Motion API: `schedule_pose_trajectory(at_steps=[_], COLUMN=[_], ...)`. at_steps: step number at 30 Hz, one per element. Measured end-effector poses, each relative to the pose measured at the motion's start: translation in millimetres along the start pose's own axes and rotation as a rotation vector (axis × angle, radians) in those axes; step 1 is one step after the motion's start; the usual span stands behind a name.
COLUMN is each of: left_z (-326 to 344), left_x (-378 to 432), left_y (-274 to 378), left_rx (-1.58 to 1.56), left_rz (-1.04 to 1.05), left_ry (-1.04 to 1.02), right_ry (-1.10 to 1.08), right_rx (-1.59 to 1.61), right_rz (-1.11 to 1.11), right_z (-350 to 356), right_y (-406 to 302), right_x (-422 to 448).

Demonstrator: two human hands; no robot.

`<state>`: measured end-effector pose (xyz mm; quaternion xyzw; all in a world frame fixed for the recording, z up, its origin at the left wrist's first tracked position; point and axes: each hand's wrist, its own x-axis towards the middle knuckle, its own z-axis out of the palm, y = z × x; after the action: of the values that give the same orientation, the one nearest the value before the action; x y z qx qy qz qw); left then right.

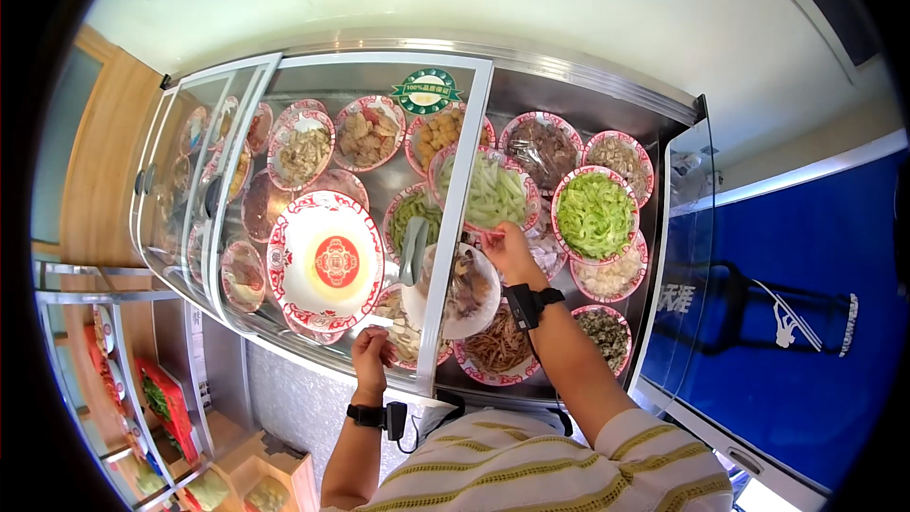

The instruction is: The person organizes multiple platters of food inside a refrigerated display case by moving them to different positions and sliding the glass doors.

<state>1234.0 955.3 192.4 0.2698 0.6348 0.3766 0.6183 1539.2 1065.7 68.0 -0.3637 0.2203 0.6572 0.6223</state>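
My right hand has its fingers closed on the near rim of a red-patterned plate of pale green vegetable strips. Part of that plate lies behind the sliding glass door's frame. Just below is a white plate of dark food pieces, also crossed by the frame. My left hand is loosely curled, with nothing visible in it, near the lower right edge of a large red-and-white plate. That plate has only a yellowish wet film at its centre. Grey tongs lie right of it.
The display case's door frame divides its glazed left side from the uncovered right side. Beside my right hand stand plates of shredded green vegetable, wrapped dark meat and brown shreds. Shelves with a red basket are at lower left.
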Motion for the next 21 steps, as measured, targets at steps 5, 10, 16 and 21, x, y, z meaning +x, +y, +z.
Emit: schedule_pose_trajectory(at_steps=[5,10,16,21], left_z=[-5,-11,38,120], left_x=[-2,2,-48,-130], left_y=[-4,-13,32,59], left_rx=[0.013,0.086,0.225,0.400], left_rz=[0.029,0.073,-0.061,0.257], left_ry=[-0.028,-0.066,-0.382,-0.995], right_ry=[-0.041,0.084,-0.114,-0.477], right_rx=[-0.403,-0.689,-0.605,-0.442], right_rz=[-0.108,-0.249,-0.183,-0.198], right_z=[-9,-57,-178,-189], right_y=[2,-33,-82,-75], right_x=[-64,-147,-265,-318])
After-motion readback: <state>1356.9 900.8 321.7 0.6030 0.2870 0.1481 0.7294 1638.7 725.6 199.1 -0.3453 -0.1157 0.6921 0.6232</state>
